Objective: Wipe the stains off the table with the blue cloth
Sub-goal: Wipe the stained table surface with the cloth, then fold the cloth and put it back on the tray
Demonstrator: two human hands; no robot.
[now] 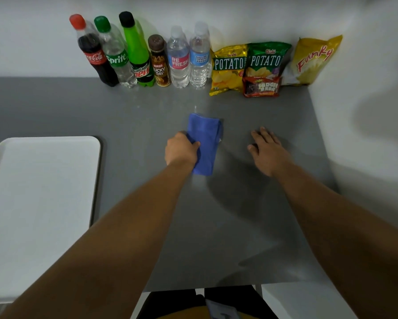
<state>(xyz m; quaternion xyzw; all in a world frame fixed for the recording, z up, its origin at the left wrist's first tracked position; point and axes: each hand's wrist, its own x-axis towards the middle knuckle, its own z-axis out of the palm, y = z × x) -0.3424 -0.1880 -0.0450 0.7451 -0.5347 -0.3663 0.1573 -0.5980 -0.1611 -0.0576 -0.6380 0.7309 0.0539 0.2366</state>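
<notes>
A folded blue cloth [204, 139] lies on the grey table [227, 215], near its middle. My left hand [181, 149] grips the cloth's left edge, thumb on top of the fabric. Flat on the tabletop to the right of the cloth, my right hand [268, 150] has its fingers spread and holds nothing. A few pale specks [195, 107] show on the table just beyond the cloth's far end.
Several bottles [145, 56] stand in a row along the back wall. Snack bags [262, 65] lean in the back right corner. A white tray [41, 203] lies at the left. A white wall borders the table on the right.
</notes>
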